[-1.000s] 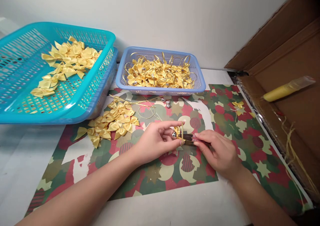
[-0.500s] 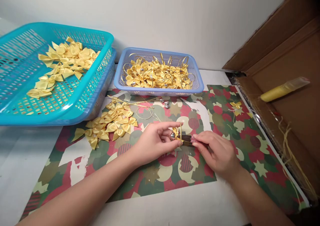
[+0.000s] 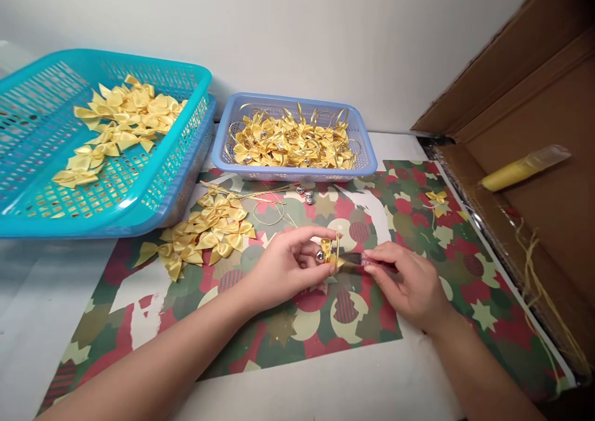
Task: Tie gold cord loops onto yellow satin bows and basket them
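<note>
Hands barely shifted | left hand (image 3: 284,267) pinches bow (image 3: 328,251) | right hand (image 3: 411,284) pinches tool (image 3: 352,258) | bow pile (image 3: 209,232) nearby

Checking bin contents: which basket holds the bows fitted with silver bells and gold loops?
The small lavender-blue basket at centre; the large turquoise basket on the left holds only plain bows.

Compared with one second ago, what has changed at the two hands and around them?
Almost nothing. The left hand still pinches the small gold bow with bell, which shows slightly more ribbon now; the right hand still holds the dark slim tool against it. Nothing taken or released. The loose bows, the turquoise basket and the blue basket stayed put.
</note>
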`<state>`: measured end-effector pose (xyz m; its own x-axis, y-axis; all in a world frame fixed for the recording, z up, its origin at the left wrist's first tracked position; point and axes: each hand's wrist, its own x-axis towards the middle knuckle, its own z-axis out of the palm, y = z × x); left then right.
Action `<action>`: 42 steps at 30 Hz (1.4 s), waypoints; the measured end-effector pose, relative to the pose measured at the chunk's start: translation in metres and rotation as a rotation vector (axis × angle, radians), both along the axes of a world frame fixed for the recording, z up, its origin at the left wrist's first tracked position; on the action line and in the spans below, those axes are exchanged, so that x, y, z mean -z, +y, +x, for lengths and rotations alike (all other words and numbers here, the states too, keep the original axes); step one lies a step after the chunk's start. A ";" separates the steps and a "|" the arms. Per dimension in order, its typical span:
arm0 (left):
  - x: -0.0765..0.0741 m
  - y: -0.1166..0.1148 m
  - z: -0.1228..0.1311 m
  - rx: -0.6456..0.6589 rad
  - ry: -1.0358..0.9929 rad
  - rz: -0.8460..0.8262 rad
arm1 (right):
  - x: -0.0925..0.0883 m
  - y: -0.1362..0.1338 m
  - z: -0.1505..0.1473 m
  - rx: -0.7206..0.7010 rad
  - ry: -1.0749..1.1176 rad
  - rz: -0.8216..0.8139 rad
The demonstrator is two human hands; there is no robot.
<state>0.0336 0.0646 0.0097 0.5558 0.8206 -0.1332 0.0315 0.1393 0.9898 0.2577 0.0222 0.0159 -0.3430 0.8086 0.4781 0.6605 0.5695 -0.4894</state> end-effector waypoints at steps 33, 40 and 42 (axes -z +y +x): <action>-0.001 -0.002 -0.002 0.035 0.087 0.323 | -0.002 -0.005 -0.001 -0.060 0.261 -0.280; 0.003 -0.004 -0.003 0.046 0.114 0.443 | 0.002 -0.005 -0.004 -0.085 0.171 -0.171; 0.006 -0.004 -0.003 0.027 0.106 0.412 | 0.003 -0.005 -0.004 -0.083 0.150 -0.169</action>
